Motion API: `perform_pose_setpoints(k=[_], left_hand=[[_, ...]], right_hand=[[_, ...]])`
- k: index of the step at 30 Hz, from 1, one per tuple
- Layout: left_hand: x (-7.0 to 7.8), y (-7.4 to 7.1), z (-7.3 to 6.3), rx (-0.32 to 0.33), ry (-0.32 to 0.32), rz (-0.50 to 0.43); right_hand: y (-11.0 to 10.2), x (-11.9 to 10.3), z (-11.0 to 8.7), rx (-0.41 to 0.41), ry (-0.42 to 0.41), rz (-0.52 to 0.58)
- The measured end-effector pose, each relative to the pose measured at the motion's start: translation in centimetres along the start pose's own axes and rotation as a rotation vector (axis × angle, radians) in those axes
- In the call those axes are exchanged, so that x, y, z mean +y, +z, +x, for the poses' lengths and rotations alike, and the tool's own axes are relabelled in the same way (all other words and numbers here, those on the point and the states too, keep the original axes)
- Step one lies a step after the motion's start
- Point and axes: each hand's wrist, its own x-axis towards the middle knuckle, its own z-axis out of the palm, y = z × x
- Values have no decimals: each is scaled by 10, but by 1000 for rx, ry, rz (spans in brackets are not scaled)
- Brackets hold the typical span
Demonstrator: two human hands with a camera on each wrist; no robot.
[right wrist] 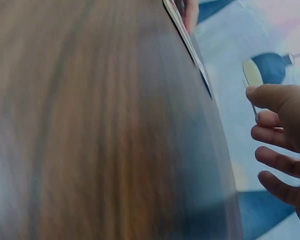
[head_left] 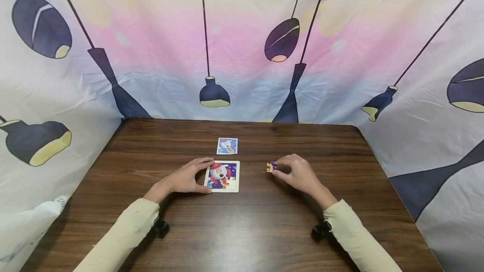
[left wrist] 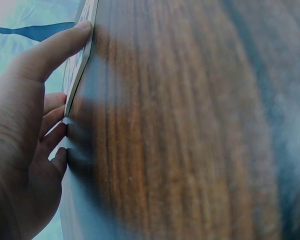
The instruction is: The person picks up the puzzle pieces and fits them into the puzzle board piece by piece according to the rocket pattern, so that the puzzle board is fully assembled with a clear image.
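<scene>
A square jigsaw puzzle [head_left: 220, 175] in a pale frame lies flat on the table, showing a white round-headed character in red on purple. Bare pale backing shows at its lower right. My left hand [head_left: 190, 175] spans its left side, gripping the frame with the thumb at the lower left corner and fingers at the upper left. To the right of the puzzle, my right hand [head_left: 298, 173] pinches a purple and yellow puzzle piece [head_left: 270, 167] between thumb and index finger. In the right wrist view this piece [right wrist: 252, 102] appears thin, edge-on, raised off the tabletop.
A small picture card [head_left: 227, 146] with a similar image lies just behind the puzzle. Both rest on a dark wood-grain table [head_left: 242, 230]. A printed curtain [head_left: 242, 45] with hanging lamps closes off the back and sides. Each wrist carries a small black camera [head_left: 160, 227].
</scene>
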Motion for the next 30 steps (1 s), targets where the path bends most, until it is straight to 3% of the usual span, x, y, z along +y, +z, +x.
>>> perform_pose_setpoints(k=[10,30], left_hand=[[0,-1,0,5,9,11],[0,0,0,3,-1,7]], right_hand=[[29,-34,12,-61,-72,18],[56,-75,32,-189,-78,37]])
